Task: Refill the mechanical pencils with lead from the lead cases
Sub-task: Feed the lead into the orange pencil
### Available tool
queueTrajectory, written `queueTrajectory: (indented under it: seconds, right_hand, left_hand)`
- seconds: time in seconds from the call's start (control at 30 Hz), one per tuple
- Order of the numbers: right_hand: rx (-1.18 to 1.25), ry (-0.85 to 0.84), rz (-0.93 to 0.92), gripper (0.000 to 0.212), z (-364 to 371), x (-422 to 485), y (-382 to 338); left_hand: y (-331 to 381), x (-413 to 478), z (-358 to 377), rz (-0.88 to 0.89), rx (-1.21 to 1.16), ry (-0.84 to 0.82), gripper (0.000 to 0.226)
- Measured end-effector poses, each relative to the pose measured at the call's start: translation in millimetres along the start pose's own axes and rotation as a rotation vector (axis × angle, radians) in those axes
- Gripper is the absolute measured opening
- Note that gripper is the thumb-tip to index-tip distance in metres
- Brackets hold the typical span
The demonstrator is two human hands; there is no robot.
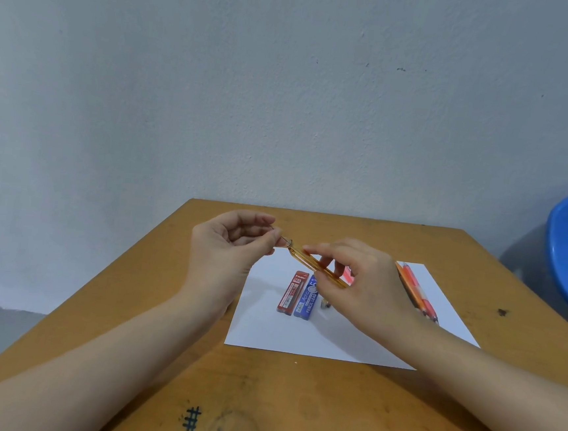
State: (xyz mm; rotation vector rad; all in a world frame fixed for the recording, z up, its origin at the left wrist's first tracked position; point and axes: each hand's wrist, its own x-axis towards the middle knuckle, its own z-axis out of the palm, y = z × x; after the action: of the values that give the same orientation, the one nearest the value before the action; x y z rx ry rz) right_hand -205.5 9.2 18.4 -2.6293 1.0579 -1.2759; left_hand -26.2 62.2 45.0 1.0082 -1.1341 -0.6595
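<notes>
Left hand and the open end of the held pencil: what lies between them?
A thin lead, pinched by the left hand, reaching the pencil; head view.

Flat on the table (293,405), a sheet of paper (299,337). On the paper's middle, two lead cases side by side, the Faster case (292,293) left of the PENCIL LEAD case (306,299); along its right edge, two mechanical pencils (418,290) together. Above its far side, a pencil barrel (297,254) in the right hand (369,284), the left hand (228,245) pinching a lead (282,237) at the barrel's left end; well right, a chair (558,246).

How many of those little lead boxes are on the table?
2: a red lead case and a blue lead case lie side by side on the white paper; the right hand may hide more.
</notes>
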Motion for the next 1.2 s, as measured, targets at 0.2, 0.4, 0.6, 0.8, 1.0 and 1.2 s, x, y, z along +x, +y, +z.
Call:
queueTrajectory:
  seconds: [0.2, 0.4, 0.6, 0.8, 1.0, 1.2]
  right_hand:
    - [0.013, -0.007, -0.002, 0.032, 0, 0, -2]
    - [0.094, 0.007, 0.037, 0.034, -1, 0, -5]
    - [0.238, 0.028, 0.111, 0.036, -3, 1, -13]
    - [0.365, 0.058, 0.089, 0.041, -4, -1, -22]
    - [0.466, 0.057, 0.148, 0.032, -8, 1, -21]
    - [0.327, -0.05, 0.255, 0.027, -16, 14, -8]
  left_hand:
    - [0, -1, 0, -0.027, -0.003, -0.016, 0.013]
    - [-1, 0, 1, -0.092, -0.005, -0.064, 0.018]
    - [-6, 0, 4, -0.081, -0.005, -0.11, 0.028]
    - [-9, -4, 7, -0.017, -0.054, -0.083, 0.025]
    - [-4, -4, 5, 0.079, -0.055, 0.009, 0.021]
    - [-1, -4, 5, 0.059, -0.029, 0.031, 0.019]
